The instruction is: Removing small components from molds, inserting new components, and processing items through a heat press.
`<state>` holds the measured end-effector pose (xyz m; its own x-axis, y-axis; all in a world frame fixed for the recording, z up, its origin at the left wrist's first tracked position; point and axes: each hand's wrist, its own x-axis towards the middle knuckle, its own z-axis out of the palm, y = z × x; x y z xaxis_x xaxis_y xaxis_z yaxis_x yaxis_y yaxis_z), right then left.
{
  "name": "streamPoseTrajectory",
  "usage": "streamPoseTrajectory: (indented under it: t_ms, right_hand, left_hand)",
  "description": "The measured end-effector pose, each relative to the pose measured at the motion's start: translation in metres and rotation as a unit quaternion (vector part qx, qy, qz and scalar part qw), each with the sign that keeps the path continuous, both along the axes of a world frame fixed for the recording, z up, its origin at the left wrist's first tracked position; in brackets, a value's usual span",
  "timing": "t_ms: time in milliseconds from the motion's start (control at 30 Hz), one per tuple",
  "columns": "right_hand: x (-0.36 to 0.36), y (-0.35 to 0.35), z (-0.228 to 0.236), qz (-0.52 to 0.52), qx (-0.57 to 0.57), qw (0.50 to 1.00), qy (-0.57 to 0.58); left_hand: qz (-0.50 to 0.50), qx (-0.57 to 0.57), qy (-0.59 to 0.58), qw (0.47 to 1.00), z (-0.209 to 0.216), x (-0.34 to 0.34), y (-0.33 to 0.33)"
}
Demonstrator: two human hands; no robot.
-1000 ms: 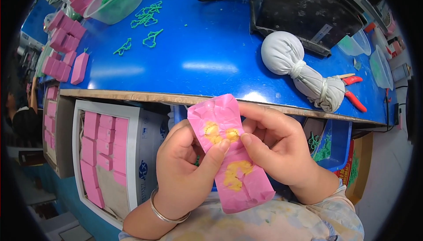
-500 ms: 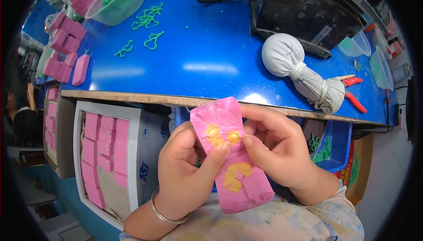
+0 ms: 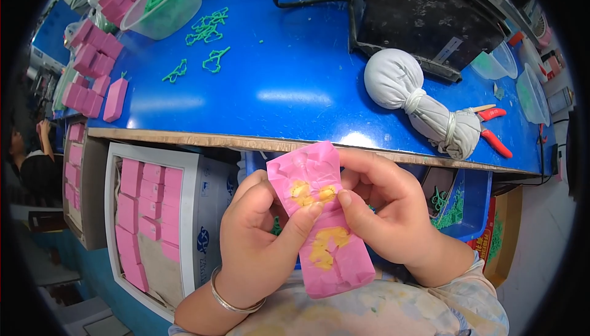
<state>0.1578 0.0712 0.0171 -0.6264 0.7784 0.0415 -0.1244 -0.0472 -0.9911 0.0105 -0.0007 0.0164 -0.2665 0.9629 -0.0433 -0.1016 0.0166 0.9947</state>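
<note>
Both hands hold a pink rubber mould [image 3: 332, 218], folded open into an upper and a lower half in front of my body. Hollows mark its upper half, and yellow patches show on both halves. My left hand [image 3: 261, 231] grips the left side with its thumb pressed on the middle; the fingers curl behind and are partly hidden. On the other side my right hand [image 3: 393, 210] pinches the edge, its thumb near a yellow patch and its index finger along the upper right edge.
A blue table [image 3: 276, 66] carries loose green pieces [image 3: 208, 26], a plastic tub [image 3: 166, 10], a tied white cloth bundle [image 3: 393, 78], red-handled pliers [image 3: 495, 133] and a black box [image 3: 424, 23]. Pink blocks [image 3: 147, 188] fill a box at left. A blue bin [image 3: 467, 207] stands at right. Another person [image 3: 37, 158] is far left.
The mould's upper end has tipped slightly and its lower end has drawn in a little to the left. Both hands keep their hold. The view has shifted slightly.
</note>
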Motion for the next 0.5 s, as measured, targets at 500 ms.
streamPoseTrajectory:
  t_ms: [500]
  right_hand:
    - [0.0016, -0.0017, -0.0092, -0.037, 0.102, 0.993, -0.041]
  left_hand:
    - [-0.01, -0.046, -0.031, 0.998, 0.0052, -0.0016, -0.0017]
